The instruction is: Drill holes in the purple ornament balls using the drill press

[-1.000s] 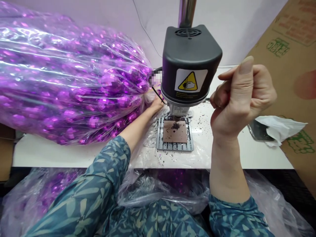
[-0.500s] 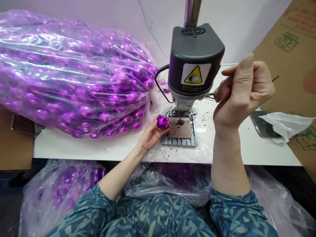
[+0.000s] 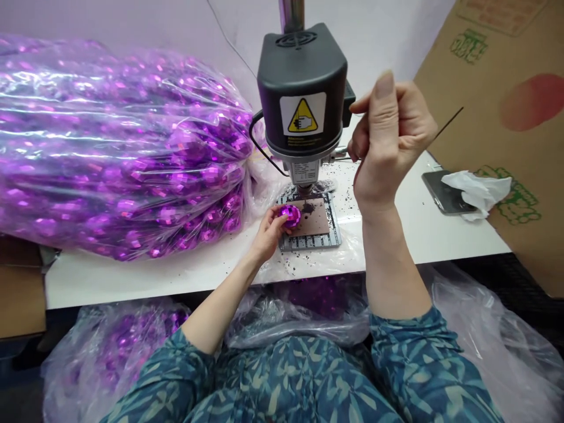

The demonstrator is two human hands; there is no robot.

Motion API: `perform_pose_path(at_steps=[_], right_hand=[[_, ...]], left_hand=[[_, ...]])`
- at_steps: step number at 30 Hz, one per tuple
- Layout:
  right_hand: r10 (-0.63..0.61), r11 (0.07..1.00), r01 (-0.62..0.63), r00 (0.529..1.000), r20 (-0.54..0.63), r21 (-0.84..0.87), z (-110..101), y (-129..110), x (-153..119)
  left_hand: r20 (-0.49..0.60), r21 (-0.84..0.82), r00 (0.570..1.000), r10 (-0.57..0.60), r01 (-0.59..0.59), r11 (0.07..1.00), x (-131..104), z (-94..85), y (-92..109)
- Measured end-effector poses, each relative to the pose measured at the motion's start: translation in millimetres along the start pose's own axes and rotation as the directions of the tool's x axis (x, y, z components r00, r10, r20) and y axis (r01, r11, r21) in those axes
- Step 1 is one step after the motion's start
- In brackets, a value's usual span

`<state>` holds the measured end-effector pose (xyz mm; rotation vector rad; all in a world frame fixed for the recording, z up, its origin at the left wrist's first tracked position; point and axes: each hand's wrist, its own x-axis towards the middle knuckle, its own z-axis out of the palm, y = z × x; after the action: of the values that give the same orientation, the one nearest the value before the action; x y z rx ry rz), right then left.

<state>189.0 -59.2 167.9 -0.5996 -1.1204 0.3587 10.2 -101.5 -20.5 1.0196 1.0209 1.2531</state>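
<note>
Our left hand [image 3: 267, 232] gripped a purple ball [image 3: 289, 215] between thumb and fingers, holding it at the left edge of the brown plate [image 3: 314, 216] under the drill [image 3: 303, 100]. Dark shavings lay on the plate and the table [image 3: 132, 276] around it. Our right hand [image 3: 388, 138] was clenched around the drill's thin lever [image 3: 447, 122], raised beside the black housing. A large clear bag [image 3: 114, 147] of purple balls lay on the table to our left, just beside the drill. To the right sat a phone [image 3: 445, 194] with a tissue [image 3: 478, 189] on it, near a cardboard box [image 3: 506, 88].
</note>
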Motion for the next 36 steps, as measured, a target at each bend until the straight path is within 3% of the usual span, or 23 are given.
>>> perform_pose_path(at_steps=[4, 9, 14, 21, 30, 36], right_hand=[[0.027, 0.999, -0.026, 1.000, 0.017, -0.027, 0.9, -2.1, -1.8], [-0.035, 0.998, 0.034, 0.999, -0.013, -0.044, 2.1, -6.1, -3.6], [-0.032, 0.994, 0.032, 0.999, -0.001, -0.108, 1.5, -6.3, -4.4], [-0.033, 0.995, 0.033, 0.999, 0.007, -0.097, 2.1, -9.1, -4.8], [-0.065, 0.989, 0.068, 0.998, -0.024, 0.134, 2.7, -8.0, -4.4], [-0.053, 0.988, 0.054, 0.999, -0.010, 0.146, 0.8, -8.9, -4.8]], left_hand=[[0.045, 0.036, 0.999, -0.013, 0.012, 0.999, 6.9, 0.3, -0.7], [0.048, 0.166, 0.994, 0.095, -0.102, 0.981, 12.9, -3.3, -4.7], [0.090, 0.301, 0.987, 0.132, -0.153, 0.941, 21.5, -7.8, -6.8], [0.078, 0.372, 0.986, 0.149, -0.167, 0.913, 30.1, -1.0, -11.9], [0.093, 0.565, 0.954, 0.285, -0.287, 0.774, 28.7, 16.5, -11.6], [0.134, 0.541, 0.949, 0.285, -0.311, 0.781, 27.8, 17.9, -21.1]])
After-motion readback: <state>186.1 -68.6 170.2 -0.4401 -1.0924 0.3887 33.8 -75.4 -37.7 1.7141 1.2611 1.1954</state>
